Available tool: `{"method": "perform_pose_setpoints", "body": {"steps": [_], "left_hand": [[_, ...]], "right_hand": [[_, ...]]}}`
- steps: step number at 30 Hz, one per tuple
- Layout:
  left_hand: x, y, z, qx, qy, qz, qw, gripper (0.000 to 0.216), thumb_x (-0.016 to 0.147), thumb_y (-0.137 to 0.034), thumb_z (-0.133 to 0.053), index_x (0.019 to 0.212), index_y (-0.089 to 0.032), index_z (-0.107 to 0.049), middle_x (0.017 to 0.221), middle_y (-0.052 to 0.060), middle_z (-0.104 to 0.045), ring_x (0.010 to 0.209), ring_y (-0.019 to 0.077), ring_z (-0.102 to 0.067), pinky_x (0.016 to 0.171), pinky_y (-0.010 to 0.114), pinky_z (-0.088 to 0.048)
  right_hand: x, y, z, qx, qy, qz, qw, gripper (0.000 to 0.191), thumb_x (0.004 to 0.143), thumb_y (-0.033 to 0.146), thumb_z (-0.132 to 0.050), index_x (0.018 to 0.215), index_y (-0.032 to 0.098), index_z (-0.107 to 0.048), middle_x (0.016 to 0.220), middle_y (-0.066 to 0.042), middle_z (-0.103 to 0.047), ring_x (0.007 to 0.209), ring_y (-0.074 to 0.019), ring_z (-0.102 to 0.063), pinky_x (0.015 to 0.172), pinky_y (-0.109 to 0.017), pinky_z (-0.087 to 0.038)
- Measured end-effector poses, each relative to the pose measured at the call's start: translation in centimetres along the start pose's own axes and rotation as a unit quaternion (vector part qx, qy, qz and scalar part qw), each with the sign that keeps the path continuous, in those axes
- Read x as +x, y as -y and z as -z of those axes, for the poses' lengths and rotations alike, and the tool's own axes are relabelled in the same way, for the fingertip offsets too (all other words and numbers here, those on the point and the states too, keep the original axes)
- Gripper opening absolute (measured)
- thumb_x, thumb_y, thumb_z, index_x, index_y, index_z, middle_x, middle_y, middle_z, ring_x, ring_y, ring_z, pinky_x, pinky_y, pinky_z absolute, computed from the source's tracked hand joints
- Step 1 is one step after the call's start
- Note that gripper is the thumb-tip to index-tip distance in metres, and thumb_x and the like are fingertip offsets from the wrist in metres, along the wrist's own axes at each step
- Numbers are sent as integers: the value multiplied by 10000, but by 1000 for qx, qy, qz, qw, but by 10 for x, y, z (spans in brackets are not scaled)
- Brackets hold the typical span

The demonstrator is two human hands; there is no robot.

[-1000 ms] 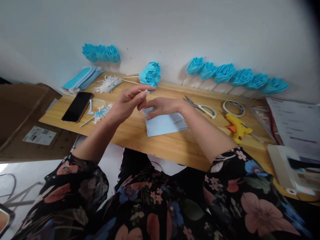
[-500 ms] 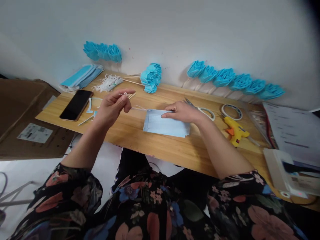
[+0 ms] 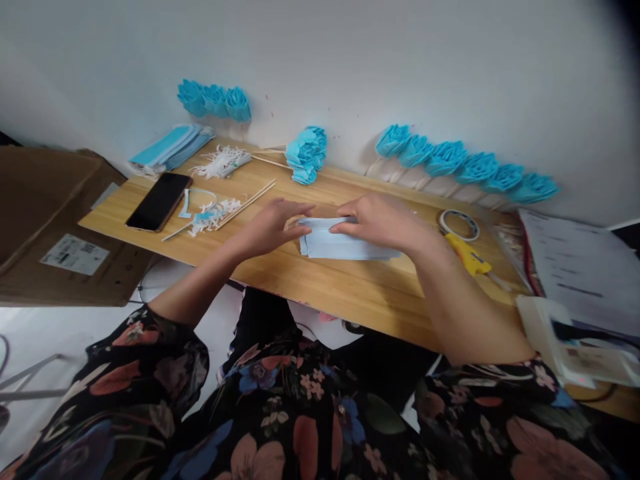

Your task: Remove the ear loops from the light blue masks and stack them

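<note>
A stack of pale blue face masks (image 3: 350, 248) lies flat on the wooden table in front of me. My right hand (image 3: 380, 220) grips its far edge, thumb on top and the fingers bent over the back. At the stack's left end, my left hand (image 3: 275, 228) closes on the corner between thumb and fingers. Left of that hand, a loose heap of white strips (image 3: 217, 217) lies beside thin wooden sticks (image 3: 247, 203) and a cut blue-and-white mask edge (image 3: 186, 203).
A phone (image 3: 159, 201), a pile of blue masks (image 3: 170, 148) and a bundle of white strips (image 3: 225, 162) lie left. Blue fabric flowers (image 3: 306, 155) on sticks line the wall. Right are a tape roll (image 3: 459, 225), yellow glue gun (image 3: 467, 255) and papers (image 3: 575, 267). A cardboard box (image 3: 60, 220) stands left.
My left hand has let go of the white strips, now heaped beside the sticks, and moved right to the masks. The right hand stays on the stack, which has shifted slightly right.
</note>
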State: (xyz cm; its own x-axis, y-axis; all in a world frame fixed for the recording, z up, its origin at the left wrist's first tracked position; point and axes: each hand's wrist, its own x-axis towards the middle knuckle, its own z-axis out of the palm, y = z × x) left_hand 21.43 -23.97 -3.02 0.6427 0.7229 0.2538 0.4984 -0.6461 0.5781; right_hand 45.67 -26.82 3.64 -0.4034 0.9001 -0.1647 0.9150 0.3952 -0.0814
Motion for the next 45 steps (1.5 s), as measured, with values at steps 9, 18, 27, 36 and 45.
{"method": "perform_pose_setpoints", "body": {"steps": [9,18,27,36,45], "left_hand": [[8,-7,-7,-56,43,63,996,264,978,-363,-525,836,-173,-642,723,5,-606,676,150,-514,669,280,-357],[14,-20,-9,-112,121,41,985,340,989,-436,-450,734,-213,-478,676,-23,-464,645,137,-424,644,280,-352],[14,-31,-10,-128,167,60,976,344,992,-428,-439,724,-214,-429,668,-29,-446,621,122,-417,616,262,-361],[14,-31,-9,-140,191,102,966,312,980,-385,-456,721,-211,-434,618,-37,-449,556,108,-437,549,239,-346],[14,-27,-8,-163,209,115,957,286,962,-410,-478,768,-200,-468,684,-24,-472,596,114,-457,572,244,-356]], "right_hand": [[-13,-18,-14,118,-27,-31,992,228,925,423,-645,867,229,-748,844,-18,-747,765,-191,-606,637,-320,-300],[-24,-43,-40,210,-23,-4,977,242,909,463,-656,850,239,-723,824,15,-729,750,-174,-604,668,-316,-359],[-20,-40,-46,276,-4,43,960,352,950,515,-577,971,212,-756,936,-22,-761,830,-175,-624,736,-302,-383],[-10,-35,-65,303,-49,23,951,353,943,507,-621,813,192,-713,724,12,-647,687,-133,-516,668,-313,-303],[-7,-28,-64,301,-58,-4,952,332,926,468,-667,747,188,-670,683,28,-599,658,-120,-475,667,-314,-275]]}}
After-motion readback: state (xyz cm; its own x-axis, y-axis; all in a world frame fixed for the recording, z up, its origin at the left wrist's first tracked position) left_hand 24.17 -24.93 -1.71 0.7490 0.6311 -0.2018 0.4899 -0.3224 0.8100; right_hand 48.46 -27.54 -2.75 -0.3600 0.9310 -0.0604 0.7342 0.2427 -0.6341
